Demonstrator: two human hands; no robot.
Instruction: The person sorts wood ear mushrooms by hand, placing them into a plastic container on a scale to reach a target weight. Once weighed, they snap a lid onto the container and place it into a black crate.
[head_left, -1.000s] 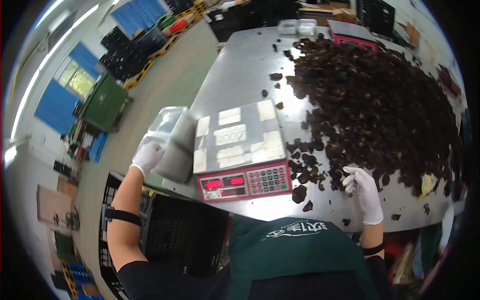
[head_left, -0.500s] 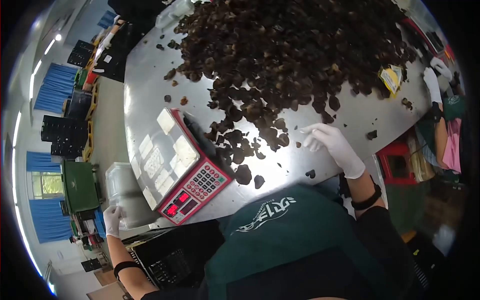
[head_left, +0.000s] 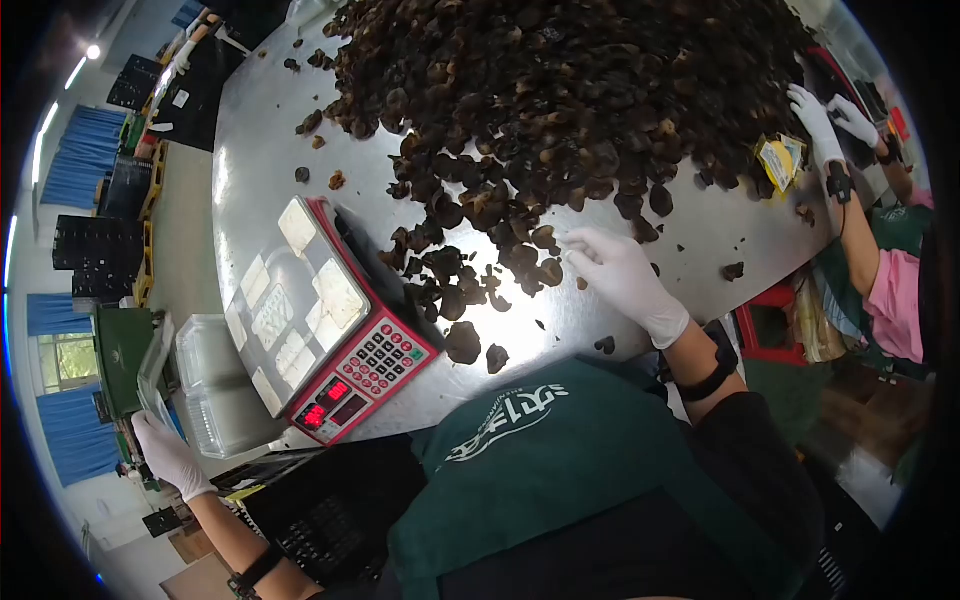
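My left hand (head_left: 168, 458), in a white glove, is closed on a clear plastic container (head_left: 154, 372) seen nearly edge-on. Just right of it stands a stack of clear plastic containers (head_left: 230, 420). My right hand (head_left: 622, 282), also white-gloved, is over the steel table, its fingers slightly bent and apart, with nothing visible between them. Its fingertips are right beside the near edge of a big heap of dark dried wood ear mushrooms (head_left: 560, 90). A red scale (head_left: 330, 330) with a keypad and lit red digits sits between my hands, its flat top bare.
The steel table (head_left: 262, 180) has loose mushroom pieces (head_left: 463, 343) near its front edge. A yellow-and-white packet (head_left: 778, 163) lies right of the heap. At the right, a co-worker's gloved hands (head_left: 815, 118) are by the heap. A green bin (head_left: 128, 350) stands at the left.
My left hand has moved left and lifted a clear container away from the stack. My right hand has shifted left, closer to the mushrooms. The co-worker's hands have moved up toward the heap.
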